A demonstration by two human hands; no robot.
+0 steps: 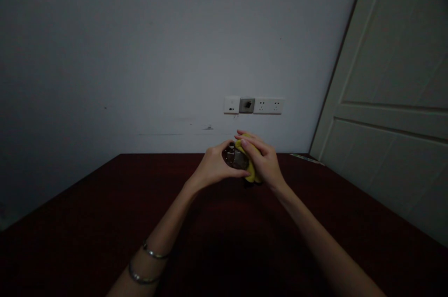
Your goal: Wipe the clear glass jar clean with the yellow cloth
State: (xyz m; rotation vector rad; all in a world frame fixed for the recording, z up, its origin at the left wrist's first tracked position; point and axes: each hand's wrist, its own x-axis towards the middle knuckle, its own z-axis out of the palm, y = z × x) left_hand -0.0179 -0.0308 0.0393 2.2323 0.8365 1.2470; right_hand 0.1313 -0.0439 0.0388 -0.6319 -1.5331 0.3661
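Observation:
My left hand (214,165) is curled around a small, clear glass vessel (235,157), thumb on the near side and fingers on the far side. The vessel is tilted on its side, and its exact kind is hard to make out in the dim light. In my right hand (263,159) is a folded yellow cloth (252,172), pressed against the right end of the glass. Part of the cloth is hidden under the fingers. Both hands are held above the dark red table.
The dark red tabletop (105,213) runs back to a pale wall. Wall sockets (269,106) and a grey switch plate (247,105) sit behind my hands. A thin flat strip (306,159) lies at the back right edge, near a white panelled door (392,101).

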